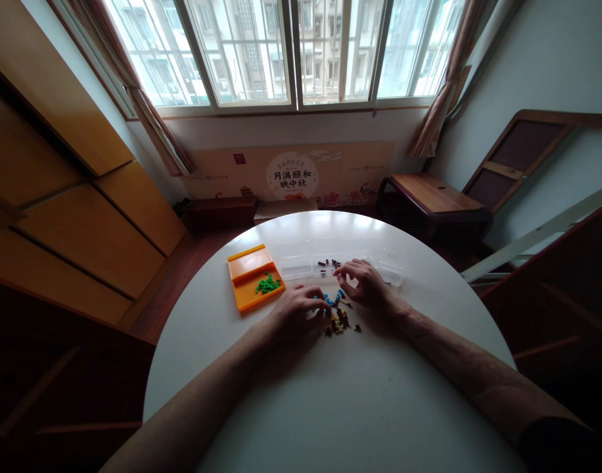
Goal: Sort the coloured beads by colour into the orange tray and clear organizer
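Observation:
A loose pile of small yellow and dark brown building bricks [339, 323] lies on the white table, with blue bricks [336, 299] at its far side. My left hand [301, 310] rests at the pile's left edge, thumb and fingers curled together over some pieces; what they pinch is too small to make out. My right hand [364, 282] hovers at the near edge of a clear plastic compartment box [296, 268], its fingers apart near the compartment with several dark pieces [323, 264]. Left of my hands, an orange tray [246, 303] holds green bricks [268, 283].
The round white table [330, 407] has its far edge toward the window. Wooden cabinets [84, 223] stand on the left. A small wooden side table [436, 192] is at the back right, and a printed cardboard panel [222, 164] lies beneath the window.

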`<state>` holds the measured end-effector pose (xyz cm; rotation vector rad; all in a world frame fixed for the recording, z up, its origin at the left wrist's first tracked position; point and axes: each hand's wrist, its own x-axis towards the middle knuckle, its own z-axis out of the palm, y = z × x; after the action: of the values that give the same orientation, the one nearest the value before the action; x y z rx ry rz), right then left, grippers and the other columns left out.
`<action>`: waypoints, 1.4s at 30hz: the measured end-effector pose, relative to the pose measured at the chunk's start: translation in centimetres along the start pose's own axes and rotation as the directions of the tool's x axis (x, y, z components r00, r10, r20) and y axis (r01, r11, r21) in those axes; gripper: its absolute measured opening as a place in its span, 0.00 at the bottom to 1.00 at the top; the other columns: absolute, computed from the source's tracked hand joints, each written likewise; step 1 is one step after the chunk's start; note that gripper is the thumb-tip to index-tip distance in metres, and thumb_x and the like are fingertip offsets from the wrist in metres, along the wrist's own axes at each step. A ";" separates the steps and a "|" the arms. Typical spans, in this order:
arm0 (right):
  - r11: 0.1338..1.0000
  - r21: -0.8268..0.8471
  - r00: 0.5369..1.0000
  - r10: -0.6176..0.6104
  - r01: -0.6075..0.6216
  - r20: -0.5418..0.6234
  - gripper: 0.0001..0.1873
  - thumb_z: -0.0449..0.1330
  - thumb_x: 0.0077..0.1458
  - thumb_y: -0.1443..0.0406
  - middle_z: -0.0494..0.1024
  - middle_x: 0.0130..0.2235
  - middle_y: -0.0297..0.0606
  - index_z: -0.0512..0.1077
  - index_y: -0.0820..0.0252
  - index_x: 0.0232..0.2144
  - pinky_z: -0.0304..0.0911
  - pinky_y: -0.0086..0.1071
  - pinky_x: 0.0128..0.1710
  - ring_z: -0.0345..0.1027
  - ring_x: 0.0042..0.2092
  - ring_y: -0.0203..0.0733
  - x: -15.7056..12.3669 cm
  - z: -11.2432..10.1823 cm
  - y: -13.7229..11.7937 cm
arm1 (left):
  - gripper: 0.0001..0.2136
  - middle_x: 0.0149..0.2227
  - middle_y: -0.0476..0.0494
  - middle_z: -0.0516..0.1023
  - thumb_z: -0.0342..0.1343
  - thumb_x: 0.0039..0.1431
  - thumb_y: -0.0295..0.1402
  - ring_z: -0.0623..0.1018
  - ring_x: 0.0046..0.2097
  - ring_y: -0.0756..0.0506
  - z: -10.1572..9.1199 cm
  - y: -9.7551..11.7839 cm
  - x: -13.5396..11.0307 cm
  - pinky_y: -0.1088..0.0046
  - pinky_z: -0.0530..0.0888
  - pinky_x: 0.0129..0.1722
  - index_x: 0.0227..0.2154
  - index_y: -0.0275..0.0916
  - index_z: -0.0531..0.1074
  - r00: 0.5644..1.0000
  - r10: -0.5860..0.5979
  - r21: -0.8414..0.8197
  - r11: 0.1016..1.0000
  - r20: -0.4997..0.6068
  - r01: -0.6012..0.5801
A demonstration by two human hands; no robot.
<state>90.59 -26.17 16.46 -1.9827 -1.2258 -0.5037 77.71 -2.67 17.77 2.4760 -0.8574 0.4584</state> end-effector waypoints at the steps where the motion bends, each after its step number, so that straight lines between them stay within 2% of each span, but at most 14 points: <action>1: 1.000 0.002 1.000 0.001 -0.001 0.002 0.07 0.64 0.64 0.71 0.83 0.36 0.36 0.80 0.54 0.40 0.68 0.41 0.46 0.74 0.38 0.45 0.0 0.0 0.0 | 0.07 0.42 0.45 0.85 0.63 0.68 0.33 0.82 0.38 0.48 0.0 0.0 0.0 0.70 0.74 0.44 0.43 0.48 0.86 1.000 -0.007 -0.005 1.000 -0.007 0.007; 10: 1.000 0.014 1.000 -0.002 0.002 0.004 0.07 0.64 0.65 0.71 0.84 0.36 0.36 0.80 0.54 0.40 0.69 0.40 0.46 0.74 0.38 0.44 0.1 -0.2 -0.3 | 0.05 0.43 0.46 0.85 0.65 0.64 0.33 0.83 0.38 0.47 0.1 0.3 0.0 0.69 0.75 0.45 0.41 0.48 0.85 0.999 -0.044 0.013 0.999 -0.022 0.044; 19: 1.000 0.020 1.000 -0.008 0.008 0.006 0.08 0.64 0.64 0.71 0.84 0.37 0.36 0.80 0.54 0.41 0.69 0.41 0.46 0.75 0.38 0.45 0.1 -0.2 -0.3 | 0.05 0.46 0.42 0.83 0.58 0.73 0.33 0.82 0.41 0.46 0.9 -0.6 0.1 0.69 0.75 0.47 0.44 0.42 0.80 0.999 -0.051 0.060 0.997 -0.007 0.052; 24: 0.995 0.061 0.996 -0.080 0.077 0.049 0.09 0.63 0.65 0.72 0.85 0.39 0.37 0.80 0.53 0.42 0.71 0.42 0.49 0.76 0.41 0.46 0.0 -0.4 -0.6 | 0.09 0.44 0.42 0.83 0.51 0.79 0.34 0.82 0.42 0.45 0.8 -0.6 0.3 0.70 0.76 0.45 0.45 0.41 0.76 0.989 -0.119 0.033 0.992 -0.084 0.123; 32: 0.951 0.126 0.935 -0.303 0.284 0.182 0.11 0.65 0.69 0.65 0.85 0.42 0.39 0.80 0.49 0.52 0.73 0.43 0.48 0.77 0.44 0.48 0.2 -1.3 -2.5 | 0.07 0.30 0.50 0.82 0.65 0.70 0.39 0.79 0.31 0.49 0.6 -0.7 0.1 0.74 0.75 0.38 0.39 0.42 0.81 0.933 -0.258 -0.102 0.966 -0.251 0.239; 36: 0.949 0.110 0.930 -0.313 0.297 0.194 0.11 0.64 0.71 0.63 0.86 0.43 0.39 0.79 0.49 0.53 0.73 0.42 0.49 0.78 0.45 0.48 0.2 -1.2 -2.3 | 0.07 0.32 0.48 0.84 0.67 0.69 0.38 0.80 0.31 0.50 0.2 -0.6 0.2 0.76 0.76 0.35 0.39 0.41 0.83 0.923 -0.270 -0.229 0.950 -0.274 0.210; 42: 0.951 0.057 0.935 -0.309 0.304 0.174 0.08 0.64 0.73 0.61 0.86 0.42 0.38 0.80 0.51 0.51 0.71 0.41 0.49 0.78 0.43 0.46 0.1 -0.8 -1.5 | 0.06 0.33 0.47 0.86 0.67 0.70 0.37 0.82 0.33 0.50 0.5 -0.7 0.3 0.75 0.78 0.39 0.41 0.40 0.84 0.941 -0.242 -0.275 0.945 -0.235 0.175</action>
<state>89.35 -26.29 17.67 -1.8514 -1.6624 -0.4606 78.48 -2.57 17.30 2.1794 -0.5009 0.5537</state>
